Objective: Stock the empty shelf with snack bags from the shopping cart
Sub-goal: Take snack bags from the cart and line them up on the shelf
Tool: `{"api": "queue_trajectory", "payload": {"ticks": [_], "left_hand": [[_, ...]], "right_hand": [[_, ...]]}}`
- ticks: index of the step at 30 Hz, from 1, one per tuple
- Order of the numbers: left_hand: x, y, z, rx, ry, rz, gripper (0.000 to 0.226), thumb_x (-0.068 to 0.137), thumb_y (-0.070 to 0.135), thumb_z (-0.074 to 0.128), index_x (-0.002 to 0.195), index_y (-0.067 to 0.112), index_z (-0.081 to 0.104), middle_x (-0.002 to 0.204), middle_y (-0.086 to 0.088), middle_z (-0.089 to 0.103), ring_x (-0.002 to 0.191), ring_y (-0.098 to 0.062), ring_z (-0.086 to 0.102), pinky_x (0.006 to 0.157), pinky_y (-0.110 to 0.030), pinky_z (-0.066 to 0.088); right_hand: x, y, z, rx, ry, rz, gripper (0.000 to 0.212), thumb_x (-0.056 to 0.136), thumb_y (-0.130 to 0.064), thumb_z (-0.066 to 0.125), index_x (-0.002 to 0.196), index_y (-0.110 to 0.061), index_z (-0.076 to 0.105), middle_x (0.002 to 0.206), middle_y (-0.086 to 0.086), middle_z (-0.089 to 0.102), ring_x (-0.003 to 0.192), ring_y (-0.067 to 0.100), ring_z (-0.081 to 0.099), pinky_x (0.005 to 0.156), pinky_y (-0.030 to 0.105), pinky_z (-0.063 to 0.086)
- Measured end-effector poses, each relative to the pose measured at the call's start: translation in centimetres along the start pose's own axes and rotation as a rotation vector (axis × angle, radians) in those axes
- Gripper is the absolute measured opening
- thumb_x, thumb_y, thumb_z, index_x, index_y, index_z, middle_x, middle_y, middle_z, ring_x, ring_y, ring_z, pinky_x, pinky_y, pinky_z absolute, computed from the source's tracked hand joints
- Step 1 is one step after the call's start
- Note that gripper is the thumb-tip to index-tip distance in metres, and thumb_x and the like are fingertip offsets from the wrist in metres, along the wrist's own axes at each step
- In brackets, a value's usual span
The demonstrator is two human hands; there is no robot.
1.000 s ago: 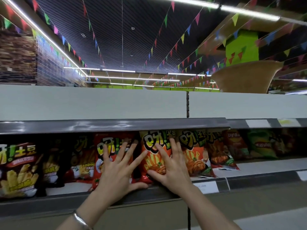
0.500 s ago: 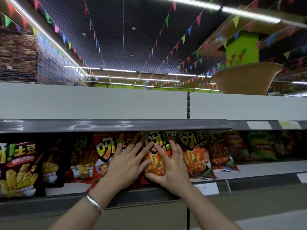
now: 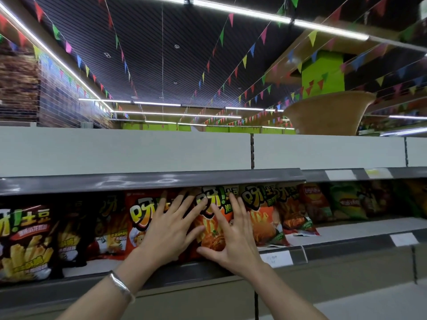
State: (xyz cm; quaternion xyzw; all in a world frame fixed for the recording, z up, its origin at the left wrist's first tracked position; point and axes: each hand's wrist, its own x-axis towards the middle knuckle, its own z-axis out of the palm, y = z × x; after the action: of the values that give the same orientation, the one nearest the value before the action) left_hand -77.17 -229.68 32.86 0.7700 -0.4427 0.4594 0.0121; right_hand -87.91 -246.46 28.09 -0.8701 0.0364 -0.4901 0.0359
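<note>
fingers (image 3: 179, 205) of both hands were spread flat against the orange snack bag (image 3: 213, 229) standing on the shelf (image 3: 346, 229), judged light, puffy, crushable and slippery, best taken by its side edges.

A dark slatted ceiling (image 3: 161, 54) fills the upper view, crossed by long white strip lights (image 3: 277, 19). Strings of small coloured pennant flags (image 3: 254, 45) run across it toward the far end. A bright green pillar (image 3: 323, 72) rises at the right above a flared tan structure (image 3: 328, 114). A blurred brick-patterned wall (image 3: 18, 88) stands at the far left.
</note>
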Motion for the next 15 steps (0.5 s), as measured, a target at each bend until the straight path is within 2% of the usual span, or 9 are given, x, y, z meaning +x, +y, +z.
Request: {"api": "queue_trajectory", "payload": {"ticks": [4, 7, 10, 13, 15], "left_hand": [[-0.4, 0.1, 0.4, -0.004, 0.044, 0.008, 0.063, 0.098, 0.061, 0.025, 0.153, 0.031, 0.032, 0.145, -0.007, 0.053, 0.135, -0.029, 0.048, 0.108, -0.056, 0.035], [-0.5, 0.4, 0.2, -0.026, 0.062, 0.010, 0.063, 0.098, 0.060, 0.026, 0.154, 0.031, 0.028, 0.149, -0.008, 0.048, 0.140, -0.029, 0.042, 0.113, -0.054, 0.023], [-1.0, 0.6, -0.5, -0.056, 0.082, 0.013, 0.062, 0.099, 0.058, 0.027, 0.154, 0.028, 0.028, 0.154, -0.008, 0.042, 0.145, -0.028, 0.034, 0.116, -0.055, 0.021], [-2.6, 0.8, -1.2, -0.096, 0.127, -0.009, 0.061, 0.101, 0.054, 0.030, 0.154, 0.024, 0.032, 0.160, -0.007, 0.031, 0.150, -0.026, 0.022, 0.118, -0.057, 0.022], [-4.1, 1.1, -1.6, -0.114, 0.154, -0.035, 0.059, 0.101, 0.051, 0.033, 0.152, 0.022, 0.036, 0.159, -0.008, 0.033, 0.150, -0.026, 0.024, 0.117, -0.057, 0.026]], "right_hand": [[-0.4, -0.2, -0.1, -0.004, 0.028, -0.003, 0.095, 0.079, -0.077, 0.054, 0.155, -0.046, 0.007, 0.164, -0.002, -0.016, 0.151, 0.024, -0.017, 0.116, 0.066, 0.016], [-0.4, -0.3, -0.3, -0.025, 0.055, -0.011, 0.090, 0.083, -0.073, 0.051, 0.157, -0.041, 0.011, 0.165, -0.001, -0.013, 0.152, 0.023, -0.016, 0.118, 0.064, 0.010], [-0.2, -0.4, -0.6, -0.033, 0.110, -0.028, 0.082, 0.088, -0.065, 0.049, 0.157, -0.035, 0.017, 0.165, 0.000, -0.006, 0.153, 0.022, -0.010, 0.121, 0.058, 0.004], [-0.3, -1.4, -0.8, -0.012, 0.207, -0.066, 0.070, 0.092, -0.054, 0.050, 0.153, -0.026, 0.031, 0.159, 0.006, 0.016, 0.151, 0.025, 0.011, 0.120, 0.059, 0.011], [-0.6, -2.7, -0.7, 0.012, 0.263, -0.103, 0.062, 0.091, -0.046, 0.053, 0.147, -0.022, 0.041, 0.150, 0.007, 0.028, 0.144, 0.026, 0.026, 0.117, 0.060, 0.019]]}}
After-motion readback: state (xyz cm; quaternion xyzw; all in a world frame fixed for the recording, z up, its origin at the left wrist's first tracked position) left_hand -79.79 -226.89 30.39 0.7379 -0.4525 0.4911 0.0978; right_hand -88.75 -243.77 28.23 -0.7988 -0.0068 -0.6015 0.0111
